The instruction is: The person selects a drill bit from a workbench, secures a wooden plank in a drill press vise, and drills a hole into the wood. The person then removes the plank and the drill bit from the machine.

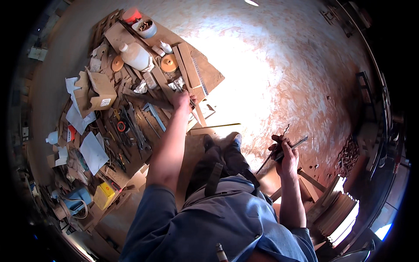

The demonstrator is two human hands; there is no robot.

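Thin metal rod [286, 148], gripped between right hand [286, 158] fingers [279, 142]

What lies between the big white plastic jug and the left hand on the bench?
In the head view, between the white plastic jug and the left hand lie a round orange disc and crumpled white paper.

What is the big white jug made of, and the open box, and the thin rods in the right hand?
The jug looks like plastic: smooth, milky white, slightly glossy. The open box looks like cardboard: dull brown with folded flaps. The rods in the right hand look like metal: thin, dark grey, with a faint shine, though they are too small to be sure.
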